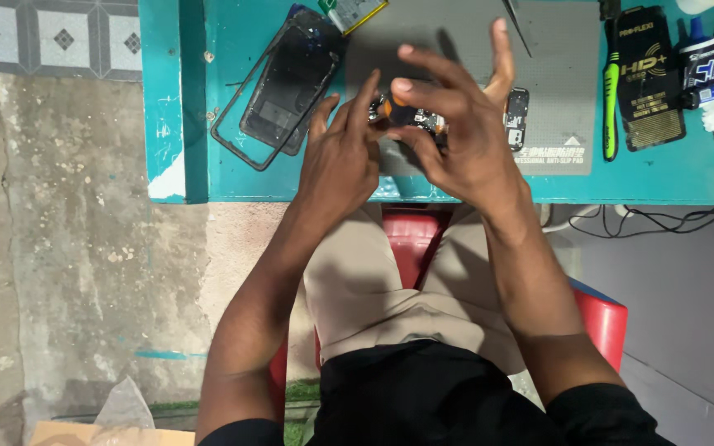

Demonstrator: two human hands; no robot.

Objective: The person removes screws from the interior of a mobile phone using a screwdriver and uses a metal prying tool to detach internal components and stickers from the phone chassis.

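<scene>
At frame centre, over the near edge of a teal table (pixel 241 177), both hands meet on a small phone part (pixel 411 116). Left hand (pixel 342 157) curled, fingertips pinching its orange-tipped left end. Right hand (pixel 464 132) gripping the same part with thumb and index, the other fingers spread upward. The part sits just above a grey mat (pixel 555 66), mostly hidden by the fingers. Upper left of the hands: a dark phone back (pixel 291 83) lying on a thin black frame (pixel 237 124), tilted. Just right of the right hand: a small black board (pixel 516 120) on the mat. Upper right: a green-handled tool (pixel 611 107), a black packet (pixel 648 78), a blue tube (pixel 700 66). Lower centre: red stool (pixel 411 235) under the person's lap.
</scene>
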